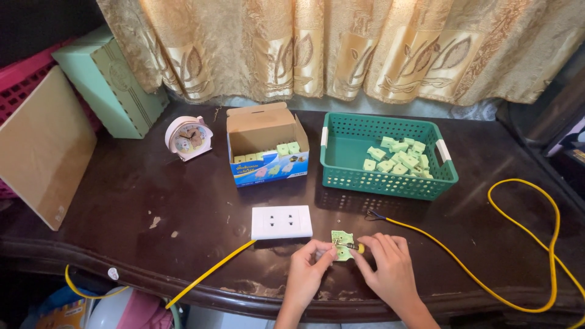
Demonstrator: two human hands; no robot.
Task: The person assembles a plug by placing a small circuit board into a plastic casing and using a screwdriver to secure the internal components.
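Pinching a small green socket module between both hands at the near edge of the dark wooden counter; left hand grasps its left side with thumb and fingertips, grip closed on the piece. Right hand is clenched around a small yellow-handled tool, likely a tiny screwdriver, whose tip meets the module's right edge; can't tell if the right fingers also touch the module itself. Module sits just off the surface, right below the white outlet faceplate, which lies flat with a yellow cable running out from under it toward the near left edge. A second yellow cable loops wide on the right, its dark bare end near the hands. Judging by look: the module is light, rigid moulded plastic with small metal contacts, so it probably slips or twists easily under tool pressure; best held by the flat outer edges, away from the contacts. Behind, a green perforated basket holds a heap of matching green modules; an open cardboard box has a few more. Pink-rimmed alarm clock stands left of the box, mint-green case and a tan board further left, gold curtain at back.
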